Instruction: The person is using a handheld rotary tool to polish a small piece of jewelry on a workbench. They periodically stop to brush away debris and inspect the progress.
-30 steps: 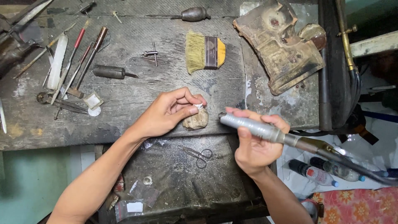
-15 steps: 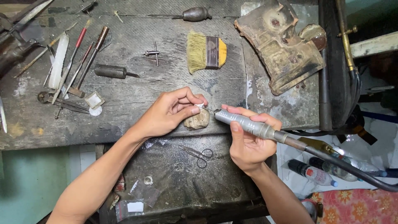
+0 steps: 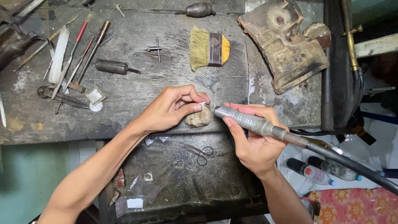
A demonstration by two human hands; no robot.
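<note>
My left hand (image 3: 168,110) pinches a tiny shiny piece (image 3: 203,104) between thumb and forefinger, resting it on a worn wooden peg (image 3: 198,118) at the bench's front edge. My right hand (image 3: 253,139) grips a grey metal rotary handpiece (image 3: 248,120) like a pen; its tip touches the small piece. A dark flexible shaft (image 3: 352,164) runs from the handpiece off to the lower right.
On the grimy bench (image 3: 137,93) lie a yellow brush (image 3: 207,49), files and hand tools (image 3: 70,58), a small chuck key (image 3: 155,49) and a rusty metal casting (image 3: 286,43). A lower tray (image 3: 174,182) holds small scissors (image 3: 199,151), a ring and plastic bags. Bottles (image 3: 315,172) lie at the right.
My right hand has moved the handpiece leftward until its tip meets the small piece in my left fingers. The left hand has stayed on the peg.
</note>
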